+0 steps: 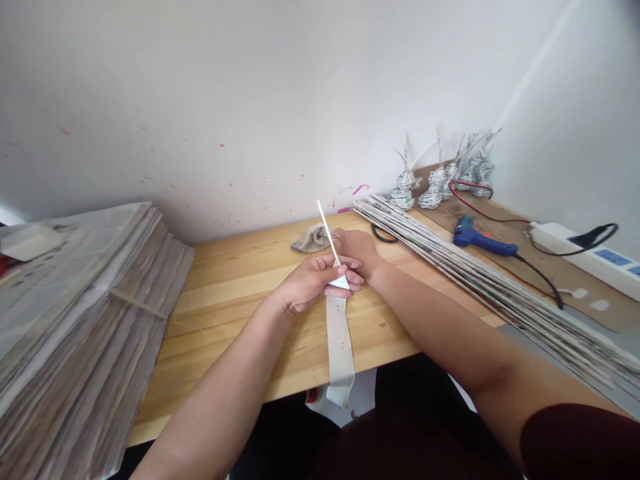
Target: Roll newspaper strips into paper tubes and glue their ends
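A long white paper strip [341, 340] hangs down over the table's front edge. Its upper end is rolled into a thin paper tube [327, 230] that points up and away to the left. My left hand [311, 279] is closed on the tube's lower part, the thumb pressing where the flat strip meets the roll. Against it, my right hand [361, 253] curls round the same spot from the right; its fingertips are partly hidden. A crumpled grey-brown cloth [313, 238] lies just behind the hands.
On the left rises a tall stack of paper [150, 287]. A bundle of long paper sticks [475, 277] lies on the right. Beyond it are a blue glue gun [483, 240], a power strip [590, 250] and several woven paper figures [433, 187]. Black scissor-like handles [384, 233] show near the bundle.
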`<state>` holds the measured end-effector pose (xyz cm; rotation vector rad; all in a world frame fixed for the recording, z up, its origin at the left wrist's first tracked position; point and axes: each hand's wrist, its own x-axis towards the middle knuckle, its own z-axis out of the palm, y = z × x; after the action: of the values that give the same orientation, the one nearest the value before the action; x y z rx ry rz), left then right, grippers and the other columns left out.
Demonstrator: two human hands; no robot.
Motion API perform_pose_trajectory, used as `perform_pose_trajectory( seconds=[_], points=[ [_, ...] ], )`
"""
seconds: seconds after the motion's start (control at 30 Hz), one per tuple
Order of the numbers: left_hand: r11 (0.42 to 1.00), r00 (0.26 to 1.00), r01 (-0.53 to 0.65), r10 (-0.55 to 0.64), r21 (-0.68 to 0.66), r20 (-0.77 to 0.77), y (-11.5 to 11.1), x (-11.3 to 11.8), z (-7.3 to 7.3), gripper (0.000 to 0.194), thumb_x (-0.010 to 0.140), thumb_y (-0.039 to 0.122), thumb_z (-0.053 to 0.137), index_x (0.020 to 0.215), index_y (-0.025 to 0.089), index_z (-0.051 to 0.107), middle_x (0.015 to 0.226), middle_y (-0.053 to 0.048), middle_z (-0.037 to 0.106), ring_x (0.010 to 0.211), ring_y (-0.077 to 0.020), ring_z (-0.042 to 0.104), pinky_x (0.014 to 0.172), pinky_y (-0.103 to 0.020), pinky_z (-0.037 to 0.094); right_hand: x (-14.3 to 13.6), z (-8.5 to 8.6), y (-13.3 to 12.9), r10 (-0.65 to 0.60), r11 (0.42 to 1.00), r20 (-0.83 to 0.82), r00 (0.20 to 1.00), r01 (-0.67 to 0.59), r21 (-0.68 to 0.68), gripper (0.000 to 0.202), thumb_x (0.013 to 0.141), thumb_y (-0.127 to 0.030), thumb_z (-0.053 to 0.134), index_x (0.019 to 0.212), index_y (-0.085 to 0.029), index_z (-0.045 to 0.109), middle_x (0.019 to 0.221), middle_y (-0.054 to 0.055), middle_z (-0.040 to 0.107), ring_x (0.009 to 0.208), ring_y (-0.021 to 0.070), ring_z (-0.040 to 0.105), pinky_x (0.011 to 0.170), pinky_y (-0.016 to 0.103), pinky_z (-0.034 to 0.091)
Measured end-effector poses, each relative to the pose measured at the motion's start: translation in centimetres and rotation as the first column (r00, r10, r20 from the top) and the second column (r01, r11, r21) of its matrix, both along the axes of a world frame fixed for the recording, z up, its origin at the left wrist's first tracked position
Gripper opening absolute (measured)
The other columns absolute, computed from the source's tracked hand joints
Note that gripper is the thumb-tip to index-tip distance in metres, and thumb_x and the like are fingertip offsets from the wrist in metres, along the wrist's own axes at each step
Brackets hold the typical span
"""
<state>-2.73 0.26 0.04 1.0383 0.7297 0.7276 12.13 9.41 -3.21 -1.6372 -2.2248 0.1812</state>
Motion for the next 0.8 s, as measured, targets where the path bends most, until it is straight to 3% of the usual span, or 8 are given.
perform_pose_trajectory(
  seconds=[0.2,0.37,0.43,0.5,0.57,0.67,0.73,0.8],
  points=[
    [1.000,1.000,-0.022,0.022,-0.006,0.006,0.3,-0.3,-0.1,0.036,0.081,0.028,0.075,0.111,0.010,0.068,0.099,-0.016,0.075,0.086,-0.0217,0.073,0.077,-0.034,0.059,0.2,0.2,0.5,0.086,0.995,-0.005,0.996,-0.086,0.059,0.022,0.093,-0.023,0.049,0.104,-0.017,0.067,0.094,0.013,0.072,0.087,0.0229,0.063,0.070,0.029,0.037],
    [0.997,0.997,-0.074,0.074,-0.002,0.019,0.4,-0.4,-0.4,0.032,0.082,0.027,0.074,0.109,0.010,0.068,0.096,-0.015,0.075,0.088,-0.0224,0.073,0.081,-0.036,0.059,1.1,1.3,0.5,0.089,0.988,-0.254,0.963,-0.053,0.146,0.026,0.095,-0.029,0.048,0.094,-0.016,0.071,0.093,0.009,0.073,0.087,0.0215,0.062,0.075,0.029,0.041],
    [0.997,0.997,-0.078,0.078,-0.005,0.016,0.4,-0.4,-0.4,0.031,0.083,0.027,0.073,0.108,0.010,0.068,0.095,-0.014,0.075,0.088,-0.0220,0.073,0.080,-0.036,0.059,1.5,1.6,0.3,0.045,0.999,-0.437,0.899,-0.037,0.027,0.033,0.091,-0.042,0.055,0.080,-0.015,0.071,0.074,0.006,0.069,0.070,0.0178,0.059,0.066,0.028,0.042],
    [0.997,0.997,-0.076,0.076,-0.007,0.006,0.4,-0.4,-0.4,0.031,0.083,0.027,0.073,0.109,0.011,0.068,0.096,-0.014,0.075,0.088,-0.0214,0.073,0.080,-0.035,0.058,1.9,1.7,0.0,-0.024,0.978,-0.645,0.764,-0.115,-0.172,0.044,0.085,-0.055,0.062,0.069,-0.014,0.069,0.058,0.003,0.060,0.054,0.0131,0.050,0.053,0.026,0.038],
    [0.997,0.997,-0.072,0.072,-0.013,-0.008,0.4,-0.3,-0.4,0.032,0.083,0.028,0.073,0.109,0.011,0.067,0.097,-0.015,0.075,0.087,-0.0210,0.073,0.080,-0.035,0.058,2.1,1.7,-0.2,-0.055,0.897,-0.799,0.599,-0.322,-0.303,0.045,0.081,-0.057,0.066,0.075,-0.013,0.070,0.056,0.000,0.056,0.049,0.0097,0.046,0.047,0.023,0.035],
    [0.998,0.998,-0.059,0.059,-0.022,-0.017,0.5,-0.3,-0.5,0.033,0.082,0.029,0.075,0.108,0.011,0.068,0.099,-0.016,0.075,0.086,-0.0210,0.073,0.080,-0.036,0.058,2.2,1.7,-0.6,-0.042,0.645,-0.913,0.406,-0.687,-0.335,0.040,0.083,-0.048,0.069,0.104,-0.014,0.072,0.053,-0.005,0.051,0.045,0.0077,0.044,0.044,0.020,0.037],
    [0.999,0.999,-0.044,0.044,-0.021,-0.017,0.6,-0.3,-0.5,0.034,0.081,0.029,0.075,0.109,0.010,0.068,0.099,-0.016,0.075,0.086,-0.0213,0.073,0.080,-0.036,0.058,2.2,1.7,-0.9,-0.043,0.481,-0.930,0.365,-0.808,-0.339,0.042,0.086,-0.045,0.066,0.115,-0.015,0.069,0.047,-0.008,0.044,0.042,0.0079,0.041,0.044,0.020,0.040],
    [0.999,0.999,-0.029,0.028,-0.021,-0.018,0.6,-0.3,-0.5,0.034,0.082,0.029,0.075,0.109,0.010,0.068,0.098,-0.016,0.075,0.088,-0.0219,0.072,0.080,-0.037,0.058,2.3,1.8,-1.1,-0.048,0.416,-0.937,0.345,-0.846,-0.333,0.040,0.089,-0.044,0.064,0.115,-0.014,0.069,0.044,-0.009,0.040,0.040,0.0083,0.041,0.043,0.020,0.041]
  ],
)
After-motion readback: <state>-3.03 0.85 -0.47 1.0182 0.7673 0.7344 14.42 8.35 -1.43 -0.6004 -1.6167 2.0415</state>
